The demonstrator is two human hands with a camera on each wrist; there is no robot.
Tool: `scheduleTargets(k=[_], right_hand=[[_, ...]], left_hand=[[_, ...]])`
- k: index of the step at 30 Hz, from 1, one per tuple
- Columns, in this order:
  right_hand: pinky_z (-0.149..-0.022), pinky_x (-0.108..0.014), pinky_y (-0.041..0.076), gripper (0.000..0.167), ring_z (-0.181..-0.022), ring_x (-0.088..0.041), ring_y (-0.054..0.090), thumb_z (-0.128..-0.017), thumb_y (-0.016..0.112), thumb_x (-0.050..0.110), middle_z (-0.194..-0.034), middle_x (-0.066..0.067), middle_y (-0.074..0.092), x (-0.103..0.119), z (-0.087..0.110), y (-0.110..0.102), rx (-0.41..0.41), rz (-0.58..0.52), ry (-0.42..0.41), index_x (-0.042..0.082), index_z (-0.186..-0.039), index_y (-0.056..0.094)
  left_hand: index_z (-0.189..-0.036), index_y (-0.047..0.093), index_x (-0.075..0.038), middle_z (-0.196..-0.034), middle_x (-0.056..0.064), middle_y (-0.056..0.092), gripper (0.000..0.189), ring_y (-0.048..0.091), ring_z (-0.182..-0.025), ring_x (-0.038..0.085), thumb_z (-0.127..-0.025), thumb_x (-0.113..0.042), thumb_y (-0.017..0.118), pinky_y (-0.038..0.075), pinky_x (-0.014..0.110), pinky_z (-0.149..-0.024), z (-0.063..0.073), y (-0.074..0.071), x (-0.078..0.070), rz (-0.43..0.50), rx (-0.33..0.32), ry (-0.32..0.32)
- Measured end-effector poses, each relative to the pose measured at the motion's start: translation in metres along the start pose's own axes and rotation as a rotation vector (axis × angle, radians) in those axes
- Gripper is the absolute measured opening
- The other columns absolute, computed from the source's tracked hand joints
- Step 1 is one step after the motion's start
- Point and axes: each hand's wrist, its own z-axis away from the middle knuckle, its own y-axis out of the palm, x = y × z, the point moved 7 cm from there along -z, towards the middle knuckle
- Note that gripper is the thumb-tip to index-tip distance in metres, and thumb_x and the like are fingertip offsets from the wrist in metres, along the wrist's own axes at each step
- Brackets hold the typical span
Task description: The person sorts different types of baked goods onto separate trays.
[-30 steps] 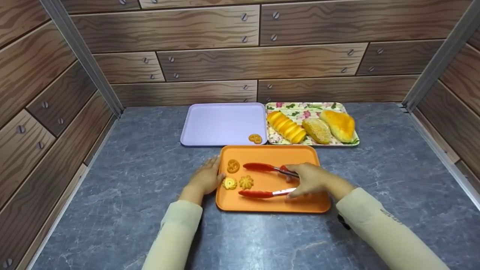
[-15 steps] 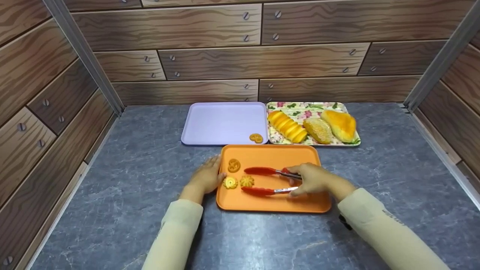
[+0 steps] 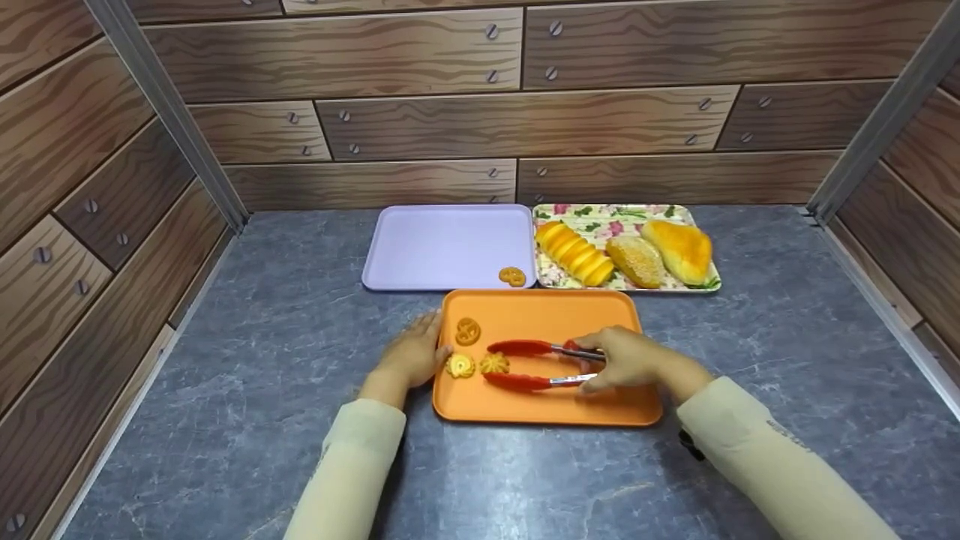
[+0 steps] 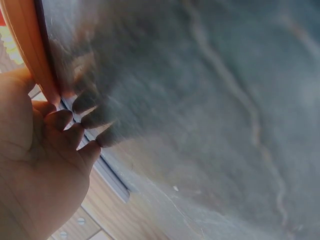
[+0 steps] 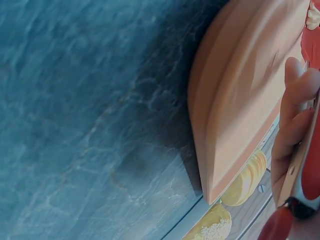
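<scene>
My right hand point(image 3: 626, 360) grips red-tipped metal tongs point(image 3: 521, 382) over the orange tray point(image 3: 555, 309). The tongs' two tips lie on either side of a flower-shaped cookie point(image 3: 494, 363), close to its edges. Left of it sits a paler round cookie point(image 3: 460, 366), and behind that a pretzel-shaped cookie point(image 3: 468, 331). At the tray's left side, my left hand point(image 3: 409, 356) rests with its thumb at the rim and its fingers stretched forward along the outside. The right wrist view shows the tongs' red handle point(image 5: 311, 160) within the right hand.
Behind the orange tray stands a purple tray point(image 3: 446, 244) with another pretzel-shaped cookie point(image 3: 512, 277). Beside it, a floral tray point(image 3: 589, 217) bears a ridged bread point(image 3: 574, 253), a seeded bun point(image 3: 636, 262) and a smooth golden bread point(image 3: 679, 251). Wood-patterned walls point(image 3: 420, 124) enclose the tabletop.
The tongs' tips have come closer together, the far arm moving toward the near one, around the flower-shaped cookie. My left hand has stayed at the tray's edge.
</scene>
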Motion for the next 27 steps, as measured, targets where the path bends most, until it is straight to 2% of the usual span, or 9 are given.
scheduleTargets(k=[5,11,17,23,27], right_hand=[[-0.054,-0.024,0.037,0.043,-0.059,-0.009,0.043,-0.071,0.084,0.032,-0.071,0.006,0.059,-0.001,-0.001,-0.004,-0.026,-0.026,-0.009,0.007,-0.102,0.068],[-0.05,-0.023,0.03,0.053,-0.055,-0.009,0.034,-0.071,0.085,0.029,-0.066,0.003,0.051,-0.003,-0.005,-0.013,-0.059,-0.085,0.039,0.001,-0.113,0.067],[-0.053,-0.025,0.031,0.051,-0.058,-0.011,0.035,-0.072,0.084,0.026,-0.075,-0.002,0.057,-0.003,-0.01,-0.022,-0.107,-0.084,0.063,0.0,-0.113,0.067],[-0.054,-0.028,0.034,0.031,-0.058,-0.013,0.038,-0.074,0.083,0.026,-0.07,0.001,0.053,-0.004,-0.019,-0.032,-0.153,-0.054,0.09,0.005,-0.087,0.065],[-0.056,-0.031,0.037,0.03,-0.061,-0.015,0.042,-0.074,0.082,0.027,-0.069,0.0,0.052,-0.001,-0.025,-0.041,-0.186,-0.051,0.109,0.007,-0.086,0.063]], left_hand=[[-0.152,0.022,-0.006,-0.155,0.012,0.024,0.063,0.019,-0.141,0.029,-0.101,-0.035,0.045,0.019,0.044,-0.114,0.0,0.0,0.001,-0.008,0.006,-0.011],[-0.152,0.021,-0.007,-0.155,0.012,0.023,0.063,0.019,-0.142,0.029,-0.101,-0.036,0.045,0.019,0.044,-0.114,-0.001,0.001,0.001,-0.007,0.011,-0.021],[-0.153,0.02,-0.008,-0.155,0.013,0.023,0.064,0.018,-0.142,0.028,-0.101,-0.038,0.044,0.018,0.044,-0.114,-0.002,0.004,0.002,-0.013,0.018,-0.025],[-0.152,0.021,-0.005,-0.153,0.015,0.026,0.064,0.02,-0.141,0.031,-0.101,-0.036,0.045,0.02,0.045,-0.113,-0.001,0.002,0.0,-0.013,0.007,-0.003],[-0.152,0.022,-0.005,-0.153,0.014,0.026,0.064,0.021,-0.141,0.031,-0.101,-0.035,0.045,0.021,0.045,-0.113,0.0,0.0,0.0,-0.016,0.001,0.0]])
